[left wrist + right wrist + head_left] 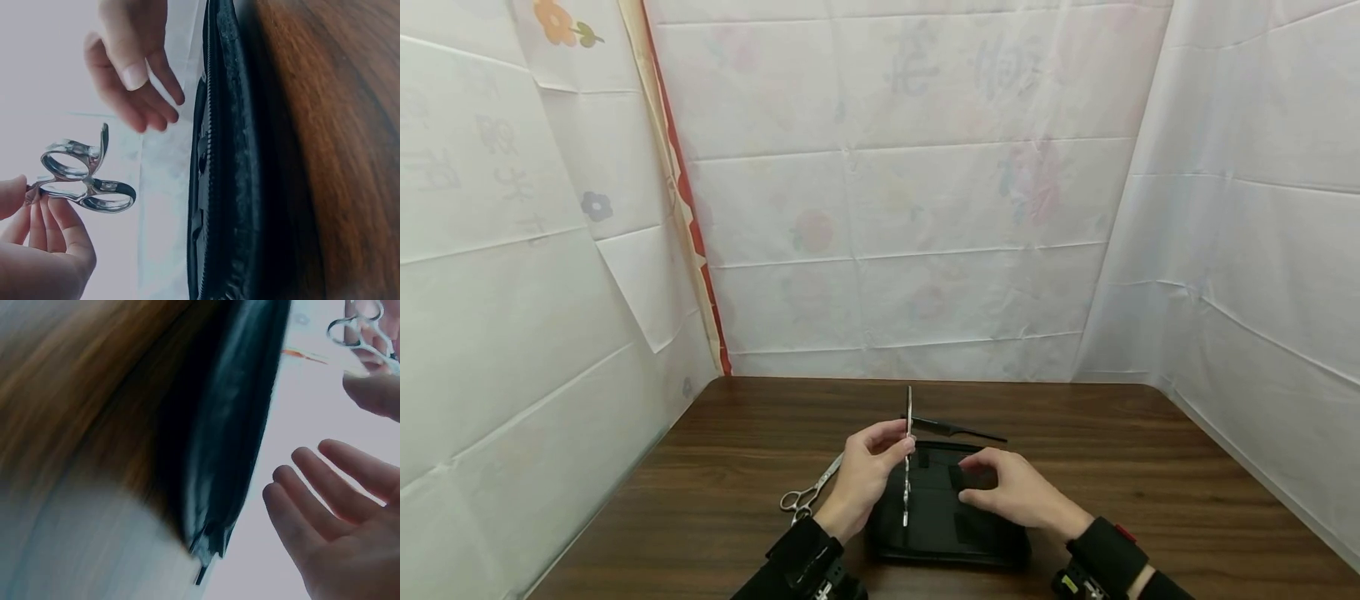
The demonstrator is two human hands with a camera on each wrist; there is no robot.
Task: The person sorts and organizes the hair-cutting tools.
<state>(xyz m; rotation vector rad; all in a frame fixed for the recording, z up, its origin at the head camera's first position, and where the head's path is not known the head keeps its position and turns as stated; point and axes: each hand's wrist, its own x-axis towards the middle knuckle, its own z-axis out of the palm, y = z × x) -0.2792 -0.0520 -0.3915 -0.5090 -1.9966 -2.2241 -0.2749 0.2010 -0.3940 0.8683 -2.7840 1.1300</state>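
My left hand (863, 479) pinches a pair of metal scissors (907, 479) between thumb and fingers, edge-on to the head view and above the black zip case (925, 537). The grip sits just past the finger rings of these scissors (80, 199) in the left wrist view, and the rings hang free. My right hand (1021, 493) hovers over the right side of the case with fingers spread and slightly bent, holding nothing. Its fingers (312, 487) stand apart from the thumb in the right wrist view. Black pockets show on the case's upper face.
Another pair of silver scissors (805, 500) lies on the wooden table (760, 433) left of the case, partly hidden by my left hand. Behind the case lies a black comb (951, 429) with a thin tail. White sheets (887, 208) hang around the table.
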